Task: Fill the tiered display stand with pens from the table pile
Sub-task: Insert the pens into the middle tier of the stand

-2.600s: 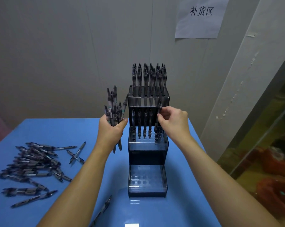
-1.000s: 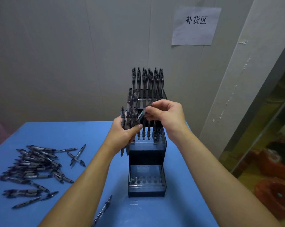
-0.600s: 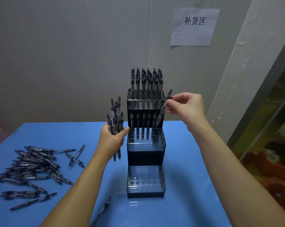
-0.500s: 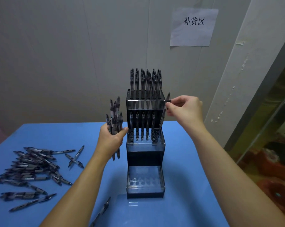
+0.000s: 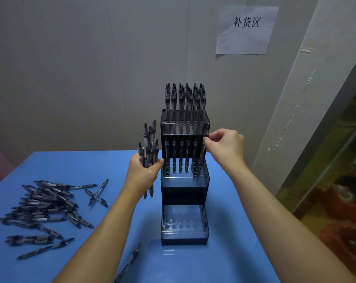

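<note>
Pens: a loose pile (image 5: 44, 209) lies on the blue surface (image 5: 224, 262) at the left, well apart from the tiered display stand (image 5: 185, 180). One stray pen (image 5: 128, 262) lies near the front edge. The stand sits mid-surface. Top tier looks full, middle tier (image 5: 184, 168) has only its back row of pens standing, bottom tier (image 5: 184, 223) shows bare holes.

Handling, judged: slim, light, stiff plastic barrels, smooth and likely a bit slippery, not fragile. Best pinched near the clip end so the tip can drop straight into a hole. Holes are tightly spaced, so a tilted pen will likely knock its neighbours.

Left hand (image 5: 142, 174) is curled round a bundle of pens (image 5: 149, 146), held upright just beside the stand's left side, thumb near the middle tier's corner. Tips stick out below the fist.

Right hand (image 5: 224, 144) pinches a single pen (image 5: 203, 146) by its upper end with thumb and fingertip, other fingers loosely bent. That pen is near upright at the right end of the middle tier's back row; can't tell if its tip is seated in a hole yet.
</note>
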The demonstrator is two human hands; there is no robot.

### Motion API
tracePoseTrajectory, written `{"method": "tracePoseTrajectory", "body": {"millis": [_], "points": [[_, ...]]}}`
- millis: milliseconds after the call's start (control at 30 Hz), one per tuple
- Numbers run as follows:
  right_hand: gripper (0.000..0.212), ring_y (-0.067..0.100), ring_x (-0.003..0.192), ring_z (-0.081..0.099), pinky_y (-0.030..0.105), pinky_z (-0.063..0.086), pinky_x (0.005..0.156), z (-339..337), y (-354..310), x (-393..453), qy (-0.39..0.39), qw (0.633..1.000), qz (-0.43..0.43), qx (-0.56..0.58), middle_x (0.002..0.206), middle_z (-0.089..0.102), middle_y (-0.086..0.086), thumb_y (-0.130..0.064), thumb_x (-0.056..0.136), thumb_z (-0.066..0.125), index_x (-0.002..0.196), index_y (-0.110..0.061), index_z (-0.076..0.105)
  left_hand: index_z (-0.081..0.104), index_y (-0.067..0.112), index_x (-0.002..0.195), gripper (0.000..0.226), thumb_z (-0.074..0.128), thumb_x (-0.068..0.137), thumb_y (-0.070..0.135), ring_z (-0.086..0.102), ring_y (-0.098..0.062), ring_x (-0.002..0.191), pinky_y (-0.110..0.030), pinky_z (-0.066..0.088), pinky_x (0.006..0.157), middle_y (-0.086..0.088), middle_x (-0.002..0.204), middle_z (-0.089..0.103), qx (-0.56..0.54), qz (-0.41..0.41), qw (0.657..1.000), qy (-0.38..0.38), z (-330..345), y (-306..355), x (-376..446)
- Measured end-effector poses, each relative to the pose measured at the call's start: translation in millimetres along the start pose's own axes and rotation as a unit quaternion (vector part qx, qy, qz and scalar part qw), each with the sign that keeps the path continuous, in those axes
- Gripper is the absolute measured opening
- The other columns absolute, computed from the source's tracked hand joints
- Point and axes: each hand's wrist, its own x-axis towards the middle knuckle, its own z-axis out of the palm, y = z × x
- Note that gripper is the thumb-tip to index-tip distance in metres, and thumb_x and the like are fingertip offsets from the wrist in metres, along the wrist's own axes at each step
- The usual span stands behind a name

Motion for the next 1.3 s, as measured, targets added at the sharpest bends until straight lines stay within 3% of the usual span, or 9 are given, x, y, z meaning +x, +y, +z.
{"method": "tracePoseTrajectory", "body": {"millis": [400,500,600,667,800,900,1000,1133,1300], "points": [[0.025,0.017,0.072,0.068,0.026,0.055,0.075,24,11,-10,-0.014,0.996,0.049,-0.069,0.07,0.068,0.002,-0.017,0.089,0.072,0.064,-0.016,0.068,0.053,0.015,0.078,0.025,0.072,0.094,0.014,0.046,-0.017,0.052,-0.032,0.043,0.056,0.002,0.058,0.049,0.01,-0.005,1.0,0.005,-4,1,-8],[0.018,0.025,0.081,0.069,0.03,0.057,0.077,24,12,-13,-0.016,0.994,0.054,-0.089,0.081,0.072,0.009,-0.02,0.089,0.071,0.076,-0.009,0.073,0.055,0.013,0.081,0.022,0.073,0.093,0.013,0.045,-0.015,0.051,-0.031,0.042,0.055,0.003,0.058,0.048,0.011,-0.012,1.0,0.006,-7,-1,-14],[0.027,0.036,0.093,0.07,0.038,0.061,0.079,22,12,-19,-0.034,0.986,0.039,-0.158,0.09,0.074,0.02,-0.021,0.089,0.072,0.09,0.005,0.074,0.055,0.012,0.081,0.022,0.074,0.093,0.014,0.044,-0.016,0.05,-0.03,0.04,0.053,0.003,0.058,0.048,0.018,-0.022,1.0,-0.005,-10,-9,-22],[0.023,0.029,0.095,0.071,0.032,0.058,0.084,17,6,-29,-0.033,0.987,0.019,-0.158,0.094,0.076,0.012,-0.025,0.09,0.072,0.098,-0.003,0.076,0.056,0.012,0.082,0.021,0.074,0.093,0.015,0.043,-0.016,0.05,-0.03,0.04,0.052,0.001,0.058,0.048,0.02,-0.03,0.999,-0.016,-13,-13,-26],[0.011,0.007,0.085,0.073,0.026,0.059,0.086,15,-15,-50,-0.091,0.996,-0.015,-0.006,0.085,0.076,-0.011,-0.023,0.088,0.079,0.099,-0.021,0.079,0.054,0.017,0.078,0.025,0.074,0.093,0.015,0.042,-0.017,0.05,-0.031,0.041,0.052,0.0,0.057,0.047,0.036,-0.035,0.998,-0.043,-20,-11,-33],[0.017,0.015,0.086,0.076,0.039,0.063,0.085,24,-17,-59,-0.17,0.976,-0.031,0.131,0.088,0.079,-0.004,-0.014,0.088,0.081,0.103,-0.021,0.078,0.053,0.011,0.08,0.024,0.073,0.093,0.013,0.042,-0.018,0.051,-0.028,0.042,0.051,-0.005,0.059,0.046,0.063,-0.036,0.995,-0.065,-24,-11,-38],[0.024,0.019,0.092,0.076,0.038,0.062,0.087,34,-14,-60,-0.214,0.953,-0.044,0.211,0.096,0.08,0.001,-0.005,0.09,0.076,0.109,-0.02,0.076,0.052,0.009,0.079,0.025,0.072,0.093,0.011,0.039,-0.018,0.051,-0.024,0.038,0.048,-0.002,0.056,0.043,0.081,-0.04,0.99,-0.105,-25,-13,-38],[0.033,0.015,0.089,0.074,0.03,0.057,0.084,43,-8,-55,-0.246,0.935,-0.051,0.25,0.1,0.079,0.001,0.005,0.091,0.07,0.112,-0.02,0.074,0.051,0.009,0.079,0.025,0.072,0.093,0.012,0.039,-0.018,0.052,-0.028,0.038,0.05,-0.001,0.056,0.041,0.098,-0.038,0.98,-0.168,-22,-14,-28],[0.033,0.022,0.098,0.075,0.032,0.059,0.084,38,-2,-38,-0.258,0.922,-0.064,0.281,0.102,0.078,0.004,0.01,0.093,0.064,0.111,-0.017,0.073,0.053,0.021,0.074,0.028,0.072,0.092,0.011,0.042,-0.017,0.051,-0.028,0.039,0.052,0.002,0.054,0.042,0.11,-0.032,0.976,-0.186,-11,-6,-17]]}}
